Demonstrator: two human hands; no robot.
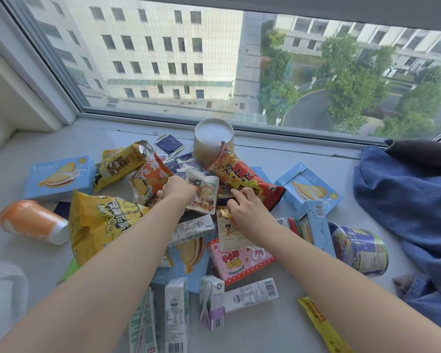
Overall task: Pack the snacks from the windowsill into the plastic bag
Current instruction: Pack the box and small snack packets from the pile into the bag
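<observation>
A heap of snacks covers the windowsill (pixel 49 146). My left hand (pixel 177 191) reaches into the middle of the heap and grips a white cartoon-printed pouch (pixel 204 193) by its left edge. Just right of it, my right hand (pixel 248 208) has its fingers curled over the pile, and its thumb pinches a small gold-wrapped snack (pixel 225 214). Around the hands lie a red chip bag (pixel 242 178), an orange chip bag (pixel 150 180), a big yellow bag (pixel 99 222) and a pink packet (pixel 239 261). A whitish crumpled thing (pixel 5 289) at the lower left may be the plastic bag.
Blue biscuit boxes (pixel 59 178) (pixel 308 189) flank the heap. An orange cup (pixel 33 221) lies at the left, a noodle tub (pixel 359 252) at the right and a white tub (pixel 213 138) by the glass. Several milk cartons (pixel 176 317) lie near me. Blue cloth (pixel 407 200) fills the right side.
</observation>
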